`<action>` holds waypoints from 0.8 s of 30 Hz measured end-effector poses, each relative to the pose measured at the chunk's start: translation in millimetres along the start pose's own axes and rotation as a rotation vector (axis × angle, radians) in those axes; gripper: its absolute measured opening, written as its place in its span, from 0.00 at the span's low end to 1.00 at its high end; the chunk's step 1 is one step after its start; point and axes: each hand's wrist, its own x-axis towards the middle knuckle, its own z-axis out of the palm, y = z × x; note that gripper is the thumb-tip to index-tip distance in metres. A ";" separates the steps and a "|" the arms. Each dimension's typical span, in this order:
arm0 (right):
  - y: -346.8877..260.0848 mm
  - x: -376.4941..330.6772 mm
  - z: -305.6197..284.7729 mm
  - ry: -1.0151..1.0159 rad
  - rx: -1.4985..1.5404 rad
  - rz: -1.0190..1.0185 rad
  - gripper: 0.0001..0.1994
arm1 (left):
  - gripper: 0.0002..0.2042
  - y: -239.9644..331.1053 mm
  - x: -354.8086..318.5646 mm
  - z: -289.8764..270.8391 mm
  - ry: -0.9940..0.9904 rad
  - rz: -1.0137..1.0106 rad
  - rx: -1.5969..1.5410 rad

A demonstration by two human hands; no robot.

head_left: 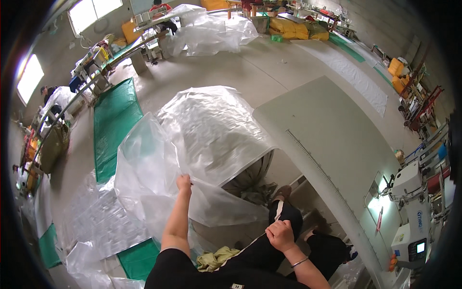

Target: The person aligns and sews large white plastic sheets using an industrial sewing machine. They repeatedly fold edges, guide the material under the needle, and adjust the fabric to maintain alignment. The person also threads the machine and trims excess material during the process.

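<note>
My left hand is closed on the edge of a large translucent plastic sheet, which hangs in folds around it. The sheet spreads left of the hand and trails right toward my knee. My right hand makes a fist above my lap, with a band around the wrist. What its fingers hold, if anything, is hidden. Beyond my left hand, a shiny plastic sheet drapes over a bulky mound. Dark bundled material shows under its near right edge.
At right stands a pale worktable with a ruler strip and a lit sewing machine. Green sheeting lies on the floor at left. A yellowish cloth lies by my lap. Other people sit at benches at the far left and back.
</note>
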 end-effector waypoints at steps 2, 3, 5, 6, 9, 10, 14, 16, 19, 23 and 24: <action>1.4 -3.8 0.7 0.002 -0.025 -0.012 0.06 | 0.10 79.9 -5.9 -0.1 -0.143 0.248 -0.227; 5.1 -7.8 3.3 -0.041 -0.037 0.003 0.05 | 0.12 152.0 -17.8 7.6 -0.276 0.381 -0.352; -1.4 1.7 0.7 0.008 0.049 0.024 0.06 | 0.07 288.9 -53.2 1.9 -0.264 0.624 -0.552; -4.5 7.7 -0.7 0.039 0.092 0.032 0.07 | 0.07 341.1 -58.7 -14.0 -0.220 0.786 -0.570; 1.4 18.4 -0.9 0.102 0.548 0.313 0.29 | 0.13 440.2 -155.5 -62.8 -0.639 0.891 -1.010; 2.2 18.7 0.2 0.205 0.743 0.406 0.33 | 0.17 434.3 -180.6 -76.9 -0.678 0.835 -0.975; 34.5 20.7 -6.5 0.183 0.105 -0.002 0.26 | 0.18 282.4 -159.7 -110.9 -0.610 0.646 -0.856; 37.6 14.3 -26.9 0.100 -0.102 0.003 0.23 | 0.18 154.0 -128.1 -105.6 -0.590 0.416 -0.802; 52.0 2.7 -36.3 -0.113 0.008 0.115 0.22 | 0.16 -12.7 -160.3 -116.7 -0.384 -0.362 -0.739; 48.1 27.3 -59.0 -0.154 0.590 0.609 0.21 | 0.13 -159.6 -156.9 -204.0 -0.447 -0.187 0.520; 45.6 28.5 -60.7 -0.101 0.849 0.827 0.21 | 0.14 -146.7 -162.1 -201.8 -0.370 -0.291 0.500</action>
